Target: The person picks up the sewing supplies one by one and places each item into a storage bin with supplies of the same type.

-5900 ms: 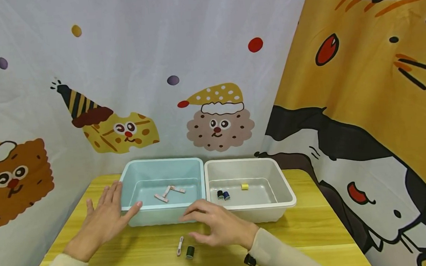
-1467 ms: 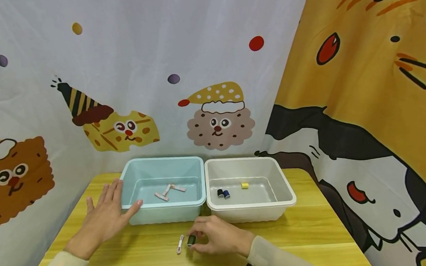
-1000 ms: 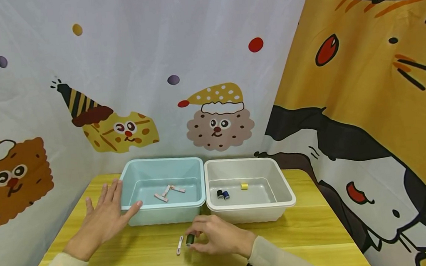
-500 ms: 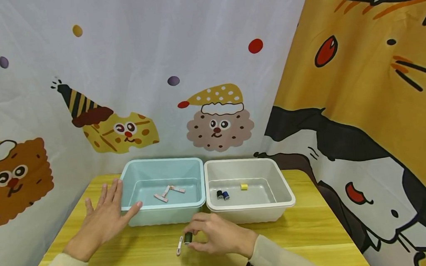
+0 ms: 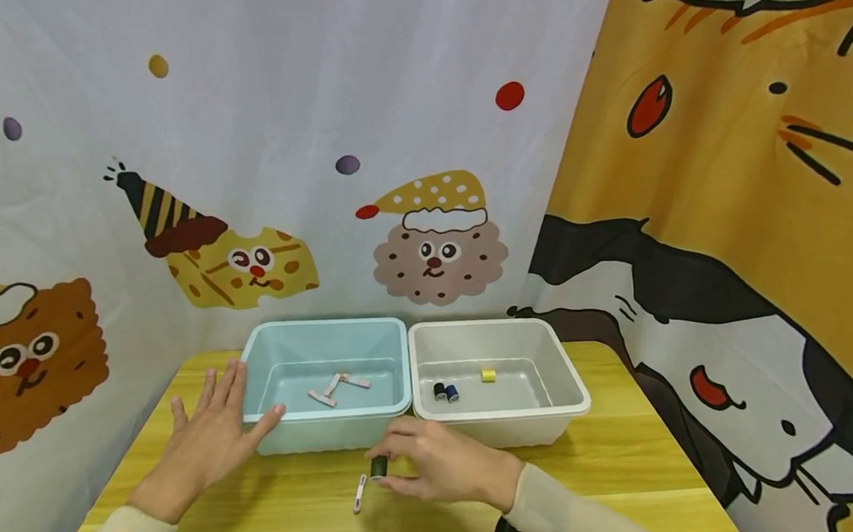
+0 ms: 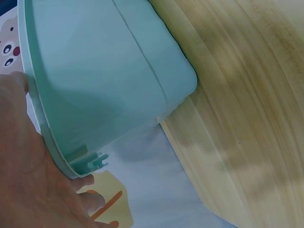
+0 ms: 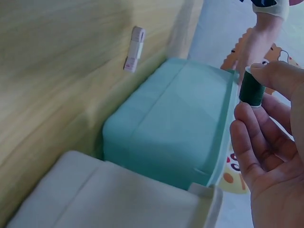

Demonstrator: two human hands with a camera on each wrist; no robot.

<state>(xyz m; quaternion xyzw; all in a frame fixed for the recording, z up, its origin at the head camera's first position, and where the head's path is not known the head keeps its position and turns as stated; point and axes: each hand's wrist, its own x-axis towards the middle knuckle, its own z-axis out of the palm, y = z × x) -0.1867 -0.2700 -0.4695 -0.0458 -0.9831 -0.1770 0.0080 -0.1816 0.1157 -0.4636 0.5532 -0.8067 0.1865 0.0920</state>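
Observation:
My right hand [image 5: 442, 463] pinches a dark green spool of thread [image 7: 251, 89] between thumb and fingertips, in front of the two bins. The right wrist view shows the spool held off the table. Close to its left, a small folded pinkish-white strip [image 5: 359, 494] lies on the wood. My left hand [image 5: 210, 433], fingers straight and spread, rests at the front left corner of the light blue bin [image 5: 330, 431]. In the left wrist view it lies along that bin's rim. Several similar folded strips [image 5: 322, 398] are inside the blue bin.
Right beside the blue bin stands a white bin [image 5: 502, 415]. It holds a black spool [image 5: 440, 391], a blue spool [image 5: 452, 393] and a yellow spool [image 5: 489, 375]. Both bins sit on the wooden table [image 5: 282, 528], against a printed cloth backdrop [image 5: 271, 103].
The green spool stood on the table at first; my right hand has since taken hold of it and raised it slightly. My left hand has stayed at the blue bin.

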